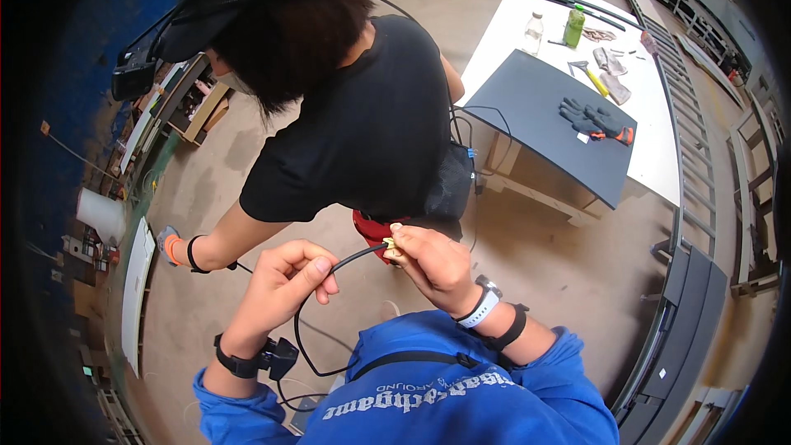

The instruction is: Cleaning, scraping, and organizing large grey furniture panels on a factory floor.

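Observation:
A black cable [356, 256] runs between my two hands in front of my blue top. My left hand [284, 284] is closed around it, with thumb and forefinger pinching. At the cable's right end, my right hand [438, 265] pinches a small yellow-green piece [390, 244]; its exact kind is too small to tell. From my left hand the cable loops down past my blue sleeve. A strapped black device [278, 358] sits on my left wrist, and a watch [489, 286] is on my right.
Close ahead, a co-worker in a black T-shirt [354, 128] leans left, wearing an orange-grey glove [169, 245]. To the right, a white table [655, 166] bears a dark panel [548, 107], black gloves [595, 119], a green bottle [574, 26] and a yellow-handled tool [595, 81]. A roller conveyor [696, 161] runs beyond.

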Available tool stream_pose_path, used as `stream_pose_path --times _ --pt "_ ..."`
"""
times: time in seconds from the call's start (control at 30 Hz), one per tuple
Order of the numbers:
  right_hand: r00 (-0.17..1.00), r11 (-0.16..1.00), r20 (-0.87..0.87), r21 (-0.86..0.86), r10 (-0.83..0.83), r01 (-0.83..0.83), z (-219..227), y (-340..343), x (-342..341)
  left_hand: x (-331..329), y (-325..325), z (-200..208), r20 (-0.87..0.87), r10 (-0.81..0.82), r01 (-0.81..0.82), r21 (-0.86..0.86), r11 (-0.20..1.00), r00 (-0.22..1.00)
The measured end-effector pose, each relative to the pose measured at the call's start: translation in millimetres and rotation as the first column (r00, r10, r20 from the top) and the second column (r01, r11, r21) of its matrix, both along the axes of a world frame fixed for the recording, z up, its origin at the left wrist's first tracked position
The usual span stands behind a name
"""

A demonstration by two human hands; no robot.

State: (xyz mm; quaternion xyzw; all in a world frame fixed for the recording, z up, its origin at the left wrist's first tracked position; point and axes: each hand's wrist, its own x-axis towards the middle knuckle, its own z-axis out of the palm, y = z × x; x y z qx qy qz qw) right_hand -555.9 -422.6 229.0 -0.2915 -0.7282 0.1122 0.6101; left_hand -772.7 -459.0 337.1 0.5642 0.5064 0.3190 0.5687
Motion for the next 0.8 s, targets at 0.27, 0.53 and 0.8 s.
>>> stream_pose_path --times 0.27,0.53,0.8 --pt "0.996 0.999 -0.085 -0.016 -0.034 0.033 -21.0 4.6 6.9 34.2 44.7 -31.7 -0.562 0.605 0.493 0.817 0.299 0.564" --pt "0.998 0.999 -0.053 -0.026 -0.04 0.039 -35.8 -4.3 7.8 1.7 75.2 -13.5 -0.57 0.748 0.747 0.646 0.154 0.34" --pt "0.98 0.998 -0.193 0.044 -0.045 0.054 -17.2 3.4 -52.0 -18.0 75.2 3.0 -0.674 0.604 0.861 0.508 -0.038 0.425"
